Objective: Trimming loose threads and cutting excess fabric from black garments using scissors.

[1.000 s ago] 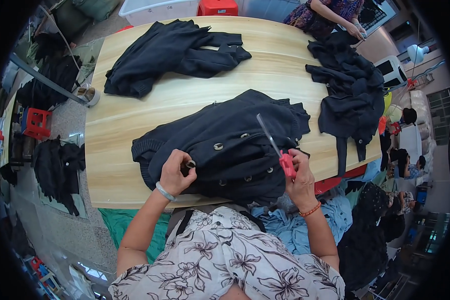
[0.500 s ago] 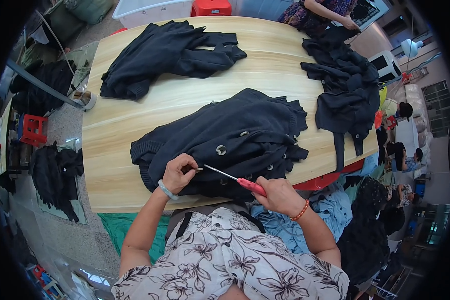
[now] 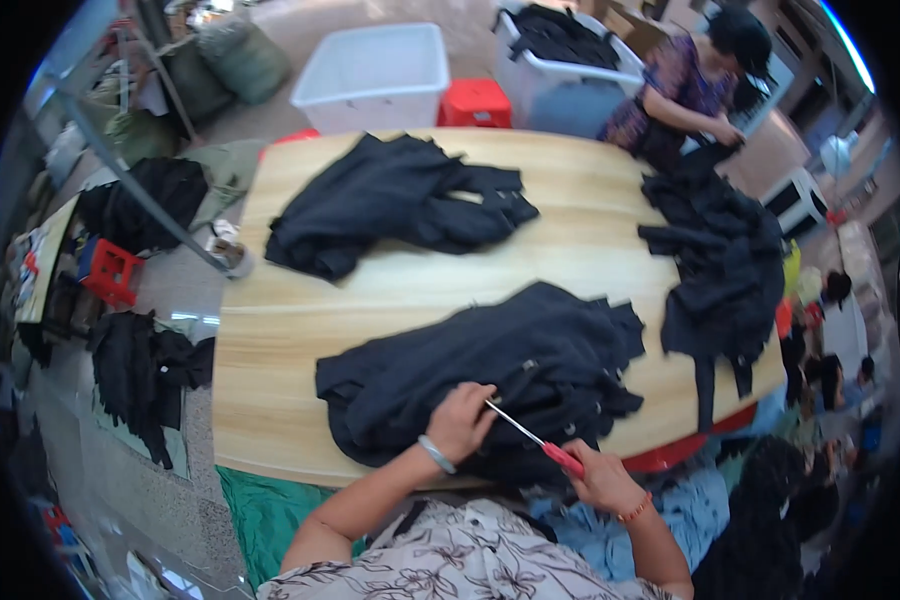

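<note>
A dark knitted cardigan (image 3: 420,365) with round buttons lies across the near part of the table. Over its front, my left hand (image 3: 458,422) is closed, thumb and fingers pinched together; what sits between them is too small to make out. My right hand (image 3: 608,482) grips a red-handled tool (image 3: 562,458) with a long thin metal shaft. The shaft slants up and left, its tip right at my left fingertips. Motion blur softens the cardigan and its buttons.
Another dark garment (image 3: 390,205) lies at the far left of the wooden table (image 3: 270,400). More dark clothes (image 3: 725,260) heap at the right, beside a person (image 3: 670,95) handling dark cloth. White bins (image 3: 375,75) and a red stool (image 3: 475,103) stand beyond. Blue cloth (image 3: 675,510) hangs near my right arm.
The view has tilted up, so the table sits lower and the bins and person show more. My left fingers now meet the tool's tip, which was slightly apart from them before.
</note>
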The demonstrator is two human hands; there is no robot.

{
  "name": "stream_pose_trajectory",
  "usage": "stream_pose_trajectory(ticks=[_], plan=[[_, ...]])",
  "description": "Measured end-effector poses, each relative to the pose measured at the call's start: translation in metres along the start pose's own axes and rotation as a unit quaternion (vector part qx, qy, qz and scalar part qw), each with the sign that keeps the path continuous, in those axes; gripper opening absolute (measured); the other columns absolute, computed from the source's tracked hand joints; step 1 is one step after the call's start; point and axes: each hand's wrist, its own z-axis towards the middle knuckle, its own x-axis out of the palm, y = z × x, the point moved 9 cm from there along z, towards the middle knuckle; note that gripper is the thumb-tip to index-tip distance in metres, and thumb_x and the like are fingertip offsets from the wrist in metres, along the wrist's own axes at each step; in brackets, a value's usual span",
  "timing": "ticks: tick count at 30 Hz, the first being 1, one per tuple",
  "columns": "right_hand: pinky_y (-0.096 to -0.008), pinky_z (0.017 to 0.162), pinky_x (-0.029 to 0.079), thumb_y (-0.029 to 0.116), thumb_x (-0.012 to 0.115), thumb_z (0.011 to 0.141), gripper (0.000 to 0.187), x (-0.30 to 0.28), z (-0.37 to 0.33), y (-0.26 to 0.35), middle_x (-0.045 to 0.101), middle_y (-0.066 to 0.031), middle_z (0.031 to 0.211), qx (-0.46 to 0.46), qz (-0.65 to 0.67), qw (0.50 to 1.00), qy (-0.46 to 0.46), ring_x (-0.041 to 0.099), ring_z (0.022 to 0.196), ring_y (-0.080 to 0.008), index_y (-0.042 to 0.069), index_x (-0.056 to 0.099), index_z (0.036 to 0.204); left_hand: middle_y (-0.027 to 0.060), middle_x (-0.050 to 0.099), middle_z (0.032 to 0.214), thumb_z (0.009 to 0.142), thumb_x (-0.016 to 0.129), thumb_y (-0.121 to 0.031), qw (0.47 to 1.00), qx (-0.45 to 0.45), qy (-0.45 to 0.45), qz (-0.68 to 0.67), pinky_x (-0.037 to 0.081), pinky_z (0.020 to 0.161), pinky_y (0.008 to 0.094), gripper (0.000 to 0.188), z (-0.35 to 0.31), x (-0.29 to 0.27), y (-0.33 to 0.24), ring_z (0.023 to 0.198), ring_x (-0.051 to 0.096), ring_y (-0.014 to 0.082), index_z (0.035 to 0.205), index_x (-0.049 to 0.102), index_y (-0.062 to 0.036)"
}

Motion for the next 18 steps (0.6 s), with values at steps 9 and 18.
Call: stream_pose_trajectory(ticks=[9,18], plan=[[-0.0492,0.071,0.050,0.034,0.063,0.089,0.029,-0.020,-0.009,-0.037,0.067,-0.0181,0.080,0.030,-0.157,0.985,0.060,0.066,0.079,-0.0381,0.012,0.057,0.106,0.0123,0.057,0.093,0.078,0.073,-0.007,0.979,-0.182,0.085,-0.027,0.051,0.074,0.0393,0.031,-0.014,0.051,0.038,0.082,0.061,0.0308,0.105,0.059,-0.0058],[-0.0505,0.070,0.049,0.034,0.063,0.089,0.027,-0.026,-0.003,-0.059,0.068,-0.0176,0.081,0.023,-0.171,0.982,0.077,0.067,0.080,-0.0383,0.012,0.057,0.105,0.0069,0.068,0.076,0.080,0.072,-0.008,0.943,-0.245,0.155,-0.162,0.052,0.067,0.0295,0.011,-0.029,0.079,0.050,0.070,0.064,0.0147,0.087,0.065,-0.0041]])
